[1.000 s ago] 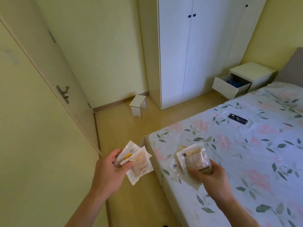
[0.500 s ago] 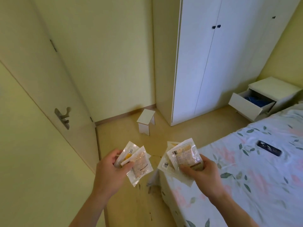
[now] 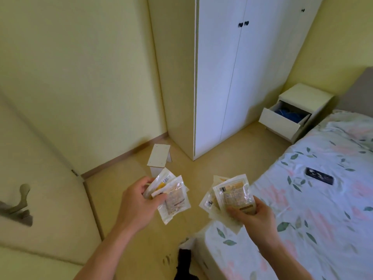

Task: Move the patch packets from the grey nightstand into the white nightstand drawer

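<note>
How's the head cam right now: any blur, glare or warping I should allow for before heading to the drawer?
Head view: the door handle at the left edge is smeared; the wardrobe edges bow from wide-angle warp; glare on the packets in the left hand and right hand hides their print; the drawer is sharp, open, shadowed inside.

Single head-worn wide view, angled forward and down, close above both hands (image 3: 139, 203).
</note>
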Available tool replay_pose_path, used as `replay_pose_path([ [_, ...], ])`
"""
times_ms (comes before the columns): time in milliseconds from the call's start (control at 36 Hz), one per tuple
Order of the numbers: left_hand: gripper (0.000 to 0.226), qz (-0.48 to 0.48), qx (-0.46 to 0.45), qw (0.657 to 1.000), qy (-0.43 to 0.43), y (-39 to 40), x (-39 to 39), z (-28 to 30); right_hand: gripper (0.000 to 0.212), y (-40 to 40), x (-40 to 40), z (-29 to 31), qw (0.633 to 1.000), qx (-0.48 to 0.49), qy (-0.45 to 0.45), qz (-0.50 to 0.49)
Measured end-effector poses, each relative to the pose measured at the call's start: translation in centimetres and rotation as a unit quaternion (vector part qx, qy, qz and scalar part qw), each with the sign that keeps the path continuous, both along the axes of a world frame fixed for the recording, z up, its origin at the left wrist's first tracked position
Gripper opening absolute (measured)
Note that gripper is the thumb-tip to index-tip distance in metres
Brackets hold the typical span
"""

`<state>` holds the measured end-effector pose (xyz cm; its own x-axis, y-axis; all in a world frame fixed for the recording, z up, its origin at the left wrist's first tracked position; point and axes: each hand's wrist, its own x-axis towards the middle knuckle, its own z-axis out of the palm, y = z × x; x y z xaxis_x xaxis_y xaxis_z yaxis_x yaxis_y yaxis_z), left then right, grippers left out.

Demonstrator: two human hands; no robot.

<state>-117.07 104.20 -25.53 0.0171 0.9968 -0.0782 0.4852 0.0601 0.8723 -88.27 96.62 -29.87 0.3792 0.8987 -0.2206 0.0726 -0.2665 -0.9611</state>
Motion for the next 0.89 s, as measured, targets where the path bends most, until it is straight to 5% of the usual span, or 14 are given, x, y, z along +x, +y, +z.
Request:
replay_pose_path([
  [500,0.029,-0.01,-0.032,0.999,-0.009,27.9,-0.6,0.3,0.024,29.0,-3.0,1.1,1.0,0.002,0.029,0.006],
  [889,0.027,-0.134,-0.049,0.99,0.004,53.2,5.1,-1.9,0.024,47.3,1.8,0.2,0.992,0.002,0.018,-0.123],
])
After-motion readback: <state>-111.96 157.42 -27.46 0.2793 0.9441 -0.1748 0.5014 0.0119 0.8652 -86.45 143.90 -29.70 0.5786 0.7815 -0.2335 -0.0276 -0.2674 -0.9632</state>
